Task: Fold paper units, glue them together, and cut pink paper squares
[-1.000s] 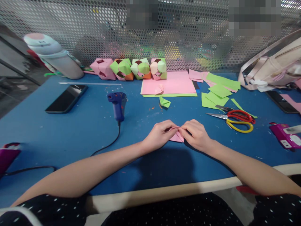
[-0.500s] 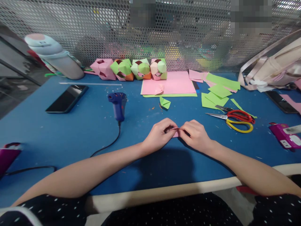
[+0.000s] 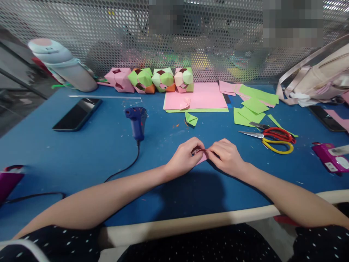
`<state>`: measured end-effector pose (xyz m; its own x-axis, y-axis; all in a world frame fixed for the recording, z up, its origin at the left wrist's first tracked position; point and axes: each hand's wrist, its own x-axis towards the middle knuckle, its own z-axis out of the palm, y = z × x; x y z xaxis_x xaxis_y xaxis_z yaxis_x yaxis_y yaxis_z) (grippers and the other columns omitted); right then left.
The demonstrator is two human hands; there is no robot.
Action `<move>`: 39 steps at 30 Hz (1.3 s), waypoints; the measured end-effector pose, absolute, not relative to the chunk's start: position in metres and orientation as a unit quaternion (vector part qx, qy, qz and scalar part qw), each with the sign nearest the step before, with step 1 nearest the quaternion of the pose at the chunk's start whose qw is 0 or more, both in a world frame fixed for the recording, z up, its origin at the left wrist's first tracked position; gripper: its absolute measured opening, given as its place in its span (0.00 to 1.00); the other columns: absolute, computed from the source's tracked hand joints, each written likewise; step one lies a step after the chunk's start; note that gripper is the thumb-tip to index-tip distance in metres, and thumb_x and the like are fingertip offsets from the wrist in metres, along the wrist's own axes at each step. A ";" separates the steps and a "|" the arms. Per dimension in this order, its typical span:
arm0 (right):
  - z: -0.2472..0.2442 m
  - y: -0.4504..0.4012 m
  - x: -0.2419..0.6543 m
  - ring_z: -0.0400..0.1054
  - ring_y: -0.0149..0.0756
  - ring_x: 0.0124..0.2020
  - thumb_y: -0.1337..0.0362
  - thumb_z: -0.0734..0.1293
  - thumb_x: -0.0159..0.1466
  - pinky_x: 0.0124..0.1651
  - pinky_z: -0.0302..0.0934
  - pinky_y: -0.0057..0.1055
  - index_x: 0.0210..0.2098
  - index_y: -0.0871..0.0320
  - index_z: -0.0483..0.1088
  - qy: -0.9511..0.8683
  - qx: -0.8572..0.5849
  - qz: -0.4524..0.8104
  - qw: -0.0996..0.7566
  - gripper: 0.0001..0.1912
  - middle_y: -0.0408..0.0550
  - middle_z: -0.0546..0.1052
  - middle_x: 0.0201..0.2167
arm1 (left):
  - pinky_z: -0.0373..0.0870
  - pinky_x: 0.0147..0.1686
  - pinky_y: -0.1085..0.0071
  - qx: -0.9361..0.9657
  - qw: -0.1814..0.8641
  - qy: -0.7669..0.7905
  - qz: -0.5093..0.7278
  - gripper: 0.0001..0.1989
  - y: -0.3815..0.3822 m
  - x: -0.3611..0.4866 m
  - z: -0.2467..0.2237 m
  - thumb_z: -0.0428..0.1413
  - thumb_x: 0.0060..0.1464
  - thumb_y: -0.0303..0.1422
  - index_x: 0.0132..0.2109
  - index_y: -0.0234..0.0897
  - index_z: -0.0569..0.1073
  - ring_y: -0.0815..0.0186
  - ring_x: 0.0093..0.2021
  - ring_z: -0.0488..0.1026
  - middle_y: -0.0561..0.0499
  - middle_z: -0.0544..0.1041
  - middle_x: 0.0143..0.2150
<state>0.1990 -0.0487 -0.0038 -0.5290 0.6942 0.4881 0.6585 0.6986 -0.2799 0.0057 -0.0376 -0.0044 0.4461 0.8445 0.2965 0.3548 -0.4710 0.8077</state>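
**Pink slip (image 3: 201, 157) part-worked; four balls (image 3: 140, 80) standing**

We find the fingers of the left hand (image 3: 185, 156) and right hand (image 3: 227, 157) clamped on the pink slip, just right of the frame's centre and a little below it. Thumbs and fingertips pinch its upper edge from both sides; the lower part shows between the hands. We cannot tell which folds it carries, as the fingers cover much of it, but we judge it unfinished.

Just above the hands lies a folded green piece (image 3: 191, 119), and above that a folded pink piece (image 3: 184, 104) on a pink sheet (image 3: 203, 95). We count these two as shaped but loose. Left of the hands, the glue gun (image 3: 138, 125) lies unheld. To their right we note scissors (image 3: 263, 136), open and unheld, beside flat green paper (image 3: 245, 115) that shows no shaping.

Along the upper edge of the table (image 3: 109, 145), left of centre, the four balls appear complete. We judge the work well advanced there, with the slip and flat stock outstanding.
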 end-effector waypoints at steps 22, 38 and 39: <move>-0.002 -0.047 0.199 0.64 0.30 0.26 0.61 0.58 0.70 0.39 0.55 0.31 0.26 0.58 0.67 -0.865 -0.401 0.051 0.298 0.17 0.43 0.72 0.23 | 0.71 0.45 0.69 0.788 0.320 0.330 0.410 0.10 -0.038 0.004 -0.001 0.50 0.63 0.30 0.46 0.36 0.76 0.66 0.42 0.74 0.46 0.78 0.41; -0.002 -0.046 0.200 0.63 0.30 0.26 0.63 0.56 0.70 0.39 0.55 0.31 0.27 0.58 0.67 -0.869 -0.402 0.040 0.284 0.17 0.44 0.71 0.23 | 0.71 0.44 0.68 0.776 0.337 0.354 0.398 0.11 -0.037 0.005 0.002 0.49 0.64 0.32 0.46 0.36 0.76 0.65 0.42 0.74 0.46 0.78 0.41; -0.002 -0.046 0.200 0.64 0.31 0.27 0.63 0.56 0.70 0.39 0.55 0.32 0.27 0.58 0.67 -0.872 -0.399 0.039 0.280 0.17 0.45 0.72 0.24 | 0.71 0.43 0.69 0.777 0.334 0.353 0.399 0.11 -0.037 0.005 0.002 0.50 0.63 0.31 0.45 0.35 0.76 0.66 0.41 0.74 0.46 0.78 0.40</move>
